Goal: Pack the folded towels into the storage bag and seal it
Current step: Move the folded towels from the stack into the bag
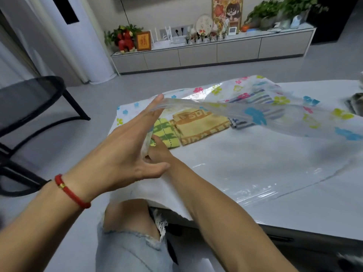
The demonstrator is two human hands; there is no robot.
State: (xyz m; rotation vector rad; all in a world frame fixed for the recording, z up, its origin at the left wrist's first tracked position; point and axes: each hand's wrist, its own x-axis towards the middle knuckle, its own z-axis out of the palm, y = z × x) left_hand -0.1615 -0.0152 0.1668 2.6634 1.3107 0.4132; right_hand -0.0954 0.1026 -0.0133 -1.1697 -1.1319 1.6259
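A clear storage bag point(284, 122) printed with coloured flowers lies on the white table point(294, 213), its mouth toward me. My left hand point(125, 154), fingers straight, lifts the bag's upper layer along its palm. Inside, side by side, lie a green-yellow checked towel point(166, 132), a yellow-orange lettered towel point(198, 124) and a blue-grey striped towel point(241, 122). Another striped towel point(261, 97) shows through the plastic further back. My right hand point(159, 152) reaches into the mouth and touches the green-yellow towel. Most of its fingers are hidden behind my left palm.
A black chair point(29, 107) stands left of the table. A low cabinet point(216, 52) with plants and ornaments lines the far wall. A dark object point(355, 103) lies at the table's right edge. My knee in ripped jeans point(127, 222) is under the near table edge.
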